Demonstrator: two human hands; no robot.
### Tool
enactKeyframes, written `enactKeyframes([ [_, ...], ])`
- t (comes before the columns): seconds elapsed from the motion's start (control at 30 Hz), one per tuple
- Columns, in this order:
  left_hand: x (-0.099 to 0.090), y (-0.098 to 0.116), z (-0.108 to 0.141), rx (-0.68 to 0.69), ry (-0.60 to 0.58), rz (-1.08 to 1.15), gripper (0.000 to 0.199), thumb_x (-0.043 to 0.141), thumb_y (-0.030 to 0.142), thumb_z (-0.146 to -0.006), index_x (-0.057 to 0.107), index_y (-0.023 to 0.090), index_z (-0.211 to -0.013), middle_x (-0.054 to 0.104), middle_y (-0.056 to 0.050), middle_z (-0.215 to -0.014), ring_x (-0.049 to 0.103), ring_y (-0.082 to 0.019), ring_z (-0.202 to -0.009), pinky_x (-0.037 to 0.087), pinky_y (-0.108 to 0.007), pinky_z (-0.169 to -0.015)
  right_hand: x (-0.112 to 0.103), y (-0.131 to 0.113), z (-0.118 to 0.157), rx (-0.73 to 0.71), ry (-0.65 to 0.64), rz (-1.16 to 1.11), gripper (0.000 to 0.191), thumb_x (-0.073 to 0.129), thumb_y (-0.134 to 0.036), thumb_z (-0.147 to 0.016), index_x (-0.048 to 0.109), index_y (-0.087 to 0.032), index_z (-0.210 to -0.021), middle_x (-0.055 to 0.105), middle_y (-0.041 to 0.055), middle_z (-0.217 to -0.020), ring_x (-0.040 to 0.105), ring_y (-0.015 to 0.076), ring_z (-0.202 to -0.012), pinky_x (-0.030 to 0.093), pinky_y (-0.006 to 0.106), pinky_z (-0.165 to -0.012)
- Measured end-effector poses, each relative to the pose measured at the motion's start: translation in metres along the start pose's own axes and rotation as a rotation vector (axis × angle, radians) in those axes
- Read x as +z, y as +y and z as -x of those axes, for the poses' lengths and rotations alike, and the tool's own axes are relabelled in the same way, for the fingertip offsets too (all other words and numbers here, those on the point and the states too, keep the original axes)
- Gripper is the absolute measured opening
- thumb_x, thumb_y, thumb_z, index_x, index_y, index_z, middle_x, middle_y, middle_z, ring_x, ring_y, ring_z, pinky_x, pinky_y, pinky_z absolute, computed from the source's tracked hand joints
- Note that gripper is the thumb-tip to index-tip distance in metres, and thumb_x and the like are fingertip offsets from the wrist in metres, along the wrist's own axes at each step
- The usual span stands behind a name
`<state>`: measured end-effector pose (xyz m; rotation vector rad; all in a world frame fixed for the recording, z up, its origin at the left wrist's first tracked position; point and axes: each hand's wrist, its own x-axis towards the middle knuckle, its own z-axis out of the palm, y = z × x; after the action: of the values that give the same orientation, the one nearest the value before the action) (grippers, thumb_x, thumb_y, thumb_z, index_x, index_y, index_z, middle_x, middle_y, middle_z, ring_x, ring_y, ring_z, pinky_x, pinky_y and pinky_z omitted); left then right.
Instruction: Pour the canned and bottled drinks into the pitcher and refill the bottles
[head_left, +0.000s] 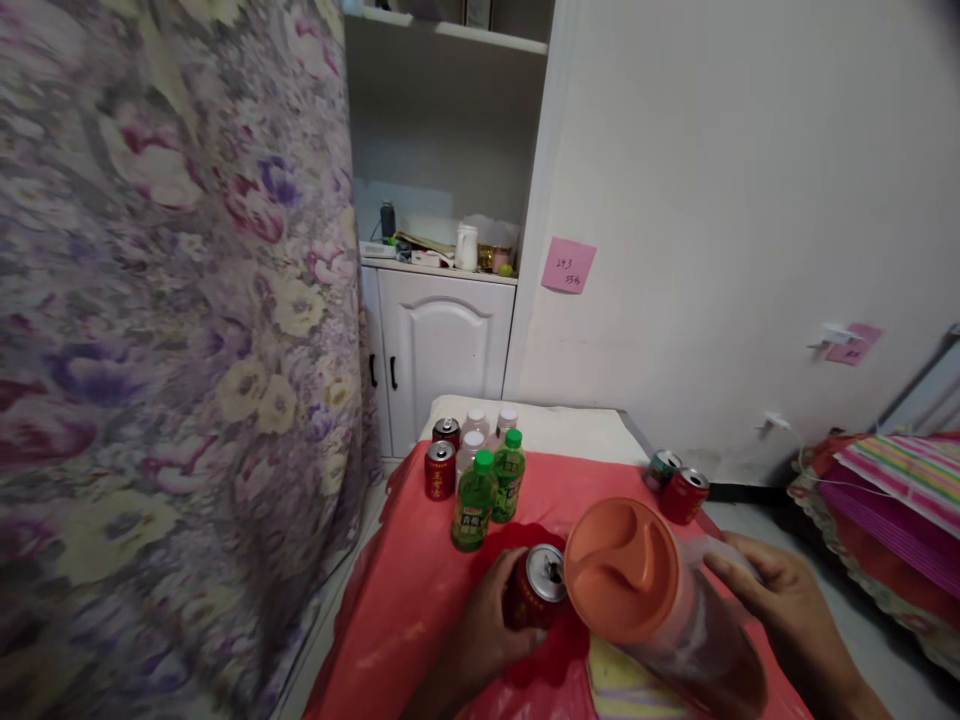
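My left hand (pixel 480 625) is wrapped round an opened red drink can (pixel 532 595) at the front of the table. In my right hand (pixel 787 600) is the handle of a clear plastic pitcher (pixel 716 640) with dark liquid inside. The pitcher tilts left, and its orange lid (pixel 622 570) is right beside the can's top; whether they touch, I cannot tell. No liquid stream shows. Beneath the can lies a dark red round piece (pixel 559 650), partly hidden. A folded yellow cloth (pixel 622 680) lies under the pitcher.
Green-capped bottles (pixel 474 510), white-capped clear bottles (pixel 471 450) and red cans (pixel 440 470) stand at the back left of the red-covered table (pixel 375 640). Two more cans (pixel 684 495) are at its right edge. A floral curtain (pixel 187 350) hangs left; a bed (pixel 892 520) is right.
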<state>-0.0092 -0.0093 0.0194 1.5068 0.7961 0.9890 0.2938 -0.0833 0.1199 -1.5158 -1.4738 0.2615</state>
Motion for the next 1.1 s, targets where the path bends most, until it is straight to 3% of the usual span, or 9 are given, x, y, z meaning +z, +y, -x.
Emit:
enactKeyframes([
  [0.13, 0.0, 0.005, 0.0, -0.01, -0.001, 0.024, 0.08, 0.073, 0.003, -0.053, 0.057, 0.025, -0.129, 0.065, -0.008, -0.135, 0.056, -0.035, -0.13, 0.04, -0.046, -0.112, 0.005, 0.004, 0.004, 0.051, -0.015, -0.058, 0.051, 0.065, -0.062, -0.08, 0.053, -0.021, -0.052, 0.046, -0.0028, -0.053, 0.041, 0.0141, -0.051, 0.035, 0.024, -0.047],
  [0.33, -0.001, 0.01, 0.002, -0.015, 0.003, 0.018, 0.079, 0.07, 0.002, -0.053, 0.058, 0.024, -0.128, 0.067, -0.007, -0.132, 0.058, -0.034, -0.127, 0.042, -0.044, -0.11, 0.015, 0.013, 0.013, 0.141, 0.014, -0.183, 0.052, 0.066, -0.061, -0.08, 0.046, -0.02, -0.055, 0.033, -0.0047, -0.058, 0.033, 0.0121, -0.054, 0.03, 0.023, -0.048],
  [0.7, -0.005, 0.002, 0.001, 0.01, 0.015, 0.099, 0.082, 0.079, 0.012, -0.055, 0.056, 0.024, -0.133, 0.063, -0.009, -0.14, 0.052, -0.035, -0.135, 0.037, -0.048, -0.116, 0.025, 0.029, 0.021, 0.199, 0.038, -0.359, 0.051, 0.064, -0.062, -0.081, 0.044, -0.021, -0.057, 0.03, -0.0049, -0.059, 0.029, 0.0116, -0.053, 0.026, 0.024, -0.046],
  [0.87, -0.011, -0.004, 0.0, 0.005, 0.039, 0.133, 0.087, 0.087, 0.031, -0.056, 0.054, 0.018, -0.135, 0.062, -0.015, -0.141, 0.051, -0.04, -0.136, 0.035, -0.051, -0.117, 0.029, 0.041, 0.023, 0.236, 0.099, -0.467, 0.052, 0.067, -0.063, -0.077, 0.048, -0.02, -0.054, 0.032, -0.0049, -0.055, 0.028, 0.0108, -0.051, 0.023, 0.024, -0.046],
  [1.0, -0.014, -0.011, -0.001, 0.001, 0.066, 0.131, 0.088, 0.088, 0.036, -0.058, 0.053, 0.017, -0.137, 0.063, -0.016, -0.14, 0.052, -0.041, -0.135, 0.037, -0.051, -0.116, 0.029, 0.048, 0.026, 0.279, 0.159, -0.583, 0.047, 0.07, -0.057, -0.077, 0.051, -0.02, -0.054, 0.038, -0.0039, -0.053, 0.032, 0.0114, -0.048, 0.026, 0.025, -0.045],
  [1.1, -0.014, -0.016, -0.002, -0.016, 0.082, 0.117, 0.089, 0.089, 0.037, -0.057, 0.054, 0.018, -0.137, 0.064, -0.015, -0.138, 0.052, -0.041, -0.134, 0.037, -0.052, -0.116, 0.028, 0.05, 0.025, 0.299, 0.277, -0.693, 0.046, 0.071, -0.055, -0.077, 0.049, -0.022, -0.053, 0.038, -0.0048, -0.048, 0.033, 0.0118, -0.045, 0.029, 0.026, -0.043],
])
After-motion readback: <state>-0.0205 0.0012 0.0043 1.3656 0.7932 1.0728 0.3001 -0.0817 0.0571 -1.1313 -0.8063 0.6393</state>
